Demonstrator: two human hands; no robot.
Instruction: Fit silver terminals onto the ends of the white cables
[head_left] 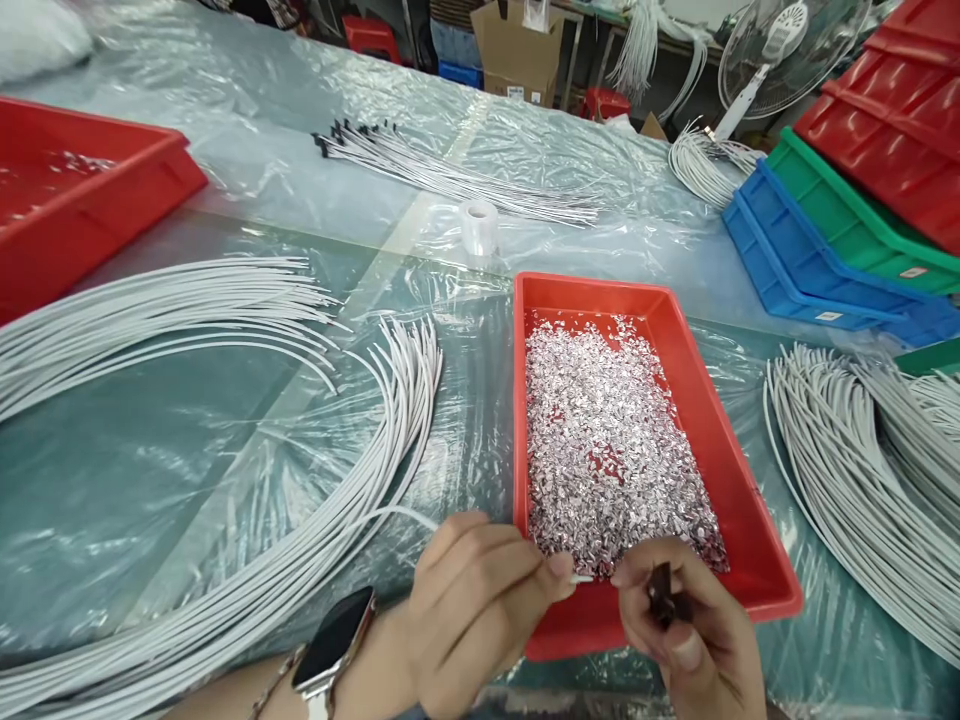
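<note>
My left hand (480, 605), with a watch on its wrist, pinches a white cable (401, 511) close to its end. The white tip pokes out past the fingertips, over the near edge of a red tray (709, 400). Silvery metal bits (611, 440), small and loose, cover most of the tray's floor. Just right of the cable tip, my right hand (686, 620) is closed around a small dark brown piece (660, 597), partly covered by the fingers; its kind is unclear. The index fingertip is near the cable tip, a small gap between them.
White cable bundles lie at left (172, 310), front left (300, 560) and right (847, 450). Farther back are a bundle with black ends (450, 180) and a clear tape roll (478, 228). Another red tray (97, 215) stands left; stacked blue bins (795, 260) and a fan (780, 50) are right.
</note>
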